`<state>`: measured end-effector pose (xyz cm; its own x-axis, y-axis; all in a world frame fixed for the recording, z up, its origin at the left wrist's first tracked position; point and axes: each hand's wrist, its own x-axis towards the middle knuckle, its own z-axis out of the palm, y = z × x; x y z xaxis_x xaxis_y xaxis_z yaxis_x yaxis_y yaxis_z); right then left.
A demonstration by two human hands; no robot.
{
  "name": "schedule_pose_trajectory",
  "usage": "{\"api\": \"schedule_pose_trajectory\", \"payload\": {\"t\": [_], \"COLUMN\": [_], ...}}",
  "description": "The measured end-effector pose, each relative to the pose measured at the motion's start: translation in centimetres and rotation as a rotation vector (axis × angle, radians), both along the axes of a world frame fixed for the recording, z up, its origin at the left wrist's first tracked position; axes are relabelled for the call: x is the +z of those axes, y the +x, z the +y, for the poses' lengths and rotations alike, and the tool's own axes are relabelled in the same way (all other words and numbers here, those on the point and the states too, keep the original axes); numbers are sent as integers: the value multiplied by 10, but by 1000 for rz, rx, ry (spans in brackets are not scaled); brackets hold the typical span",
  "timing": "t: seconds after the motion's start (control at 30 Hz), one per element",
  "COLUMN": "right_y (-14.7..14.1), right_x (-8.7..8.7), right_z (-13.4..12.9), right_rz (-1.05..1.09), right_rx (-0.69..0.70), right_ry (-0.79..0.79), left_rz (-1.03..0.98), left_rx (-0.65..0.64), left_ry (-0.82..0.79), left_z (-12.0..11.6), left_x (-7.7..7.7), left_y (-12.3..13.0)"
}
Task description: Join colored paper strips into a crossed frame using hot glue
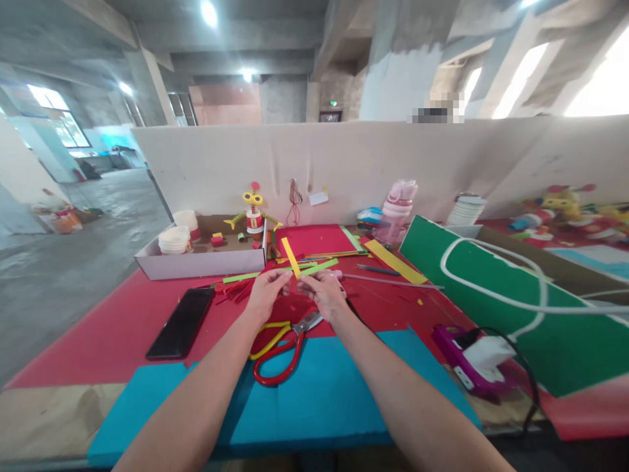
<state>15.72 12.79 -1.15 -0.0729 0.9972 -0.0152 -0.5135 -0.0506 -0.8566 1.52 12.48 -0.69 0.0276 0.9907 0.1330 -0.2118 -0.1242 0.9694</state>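
My right hand (323, 293) pinches the lower end of a yellow paper strip (289, 255), which stands up tilted to the left. My left hand (269, 293) is closed at the same end, its fingertips against the strip; exactly what lies between them is partly hidden. Below the hands, scissors (279, 360) with one red and one yellow handle lie on blue paper (314, 406). Light green strips (319, 267) lie just behind the fingers. Red paper strips (238, 290) are bunched beside my left hand.
A black phone (181, 324) lies at left. Behind it, a shallow box (201, 265) holds paper cups and a small cup figure (254, 219). A pink bottle (394, 213) stands at the back. At right are a green board (491, 308), a white cable (543, 308) and a purple power strip (464, 367).
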Motion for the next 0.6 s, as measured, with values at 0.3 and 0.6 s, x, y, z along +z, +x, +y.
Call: {"api": "schedule_pose_trajectory", "payload": {"t": [0.3,0.6], "right_y": [-7,14], "right_x": [-7,0], "right_z": [0,11], "right_rz": [-32,41], "right_rx": [10,-218], "right_ry": [11,105], "left_rz": [102,60], "left_rx": [54,111], "left_ry": [52,5], "left_z": [1,1], "left_x": [-2,1], "left_y": [4,-1]}}
